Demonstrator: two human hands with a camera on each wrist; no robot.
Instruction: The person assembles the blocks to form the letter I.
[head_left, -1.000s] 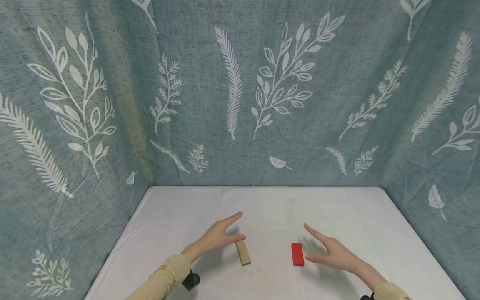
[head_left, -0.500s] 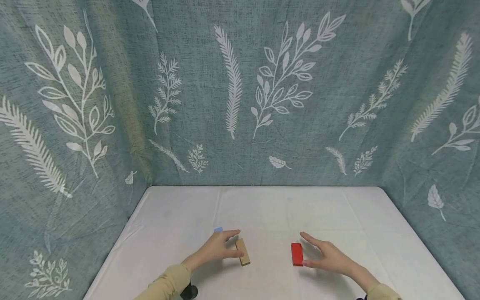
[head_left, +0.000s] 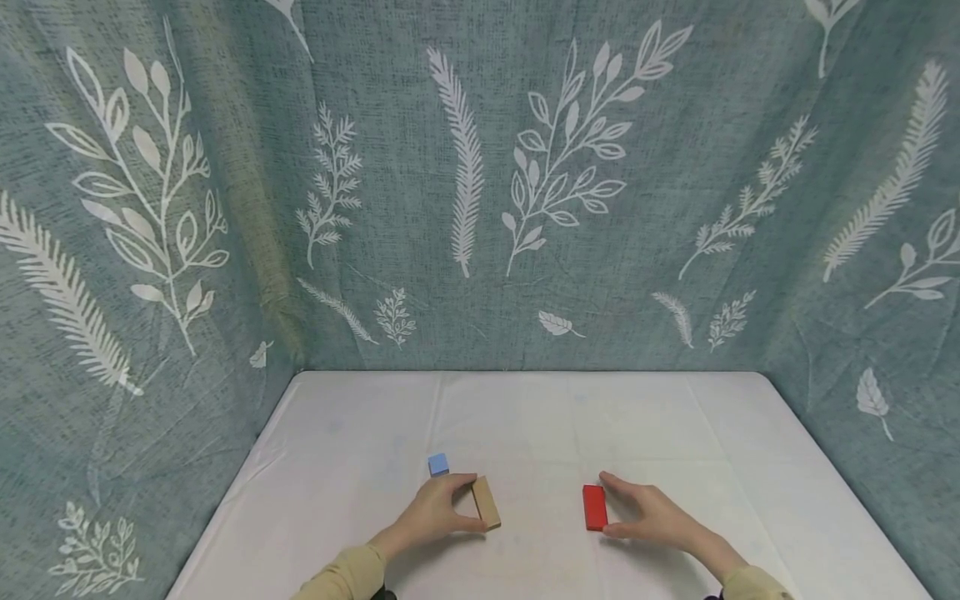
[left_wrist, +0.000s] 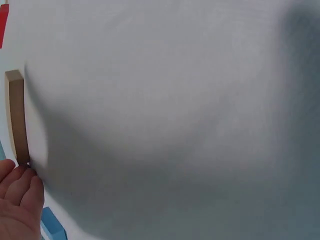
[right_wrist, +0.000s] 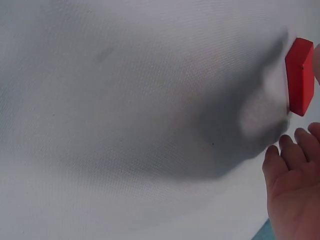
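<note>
A tan wooden block (head_left: 487, 502) lies on the white table, left of centre. My left hand (head_left: 438, 510) spans its left side, thumb by the near end and fingers by the far end. In the left wrist view the fingertips are at one end of the tan block (left_wrist: 17, 120); the thumb is out of sight there. To the right lies a red block (head_left: 595, 507). My right hand (head_left: 654, 518) is beside it with thumb and fingers spread. The right wrist view has a gap between the fingertips and the red block (right_wrist: 299, 77).
A small light-blue block (head_left: 438, 464) sits just beyond the left hand. The white tablecloth (head_left: 540, 417) reaches back to a grey-green curtain (head_left: 405, 167) with white leaf prints, which also hangs along both sides.
Both hands have come down and nearer to the blocks, their thumb-to-finger gaps narrowing. The left hand has drawn back toward the near side, uncovering the light-blue block. The blocks stay put.
</note>
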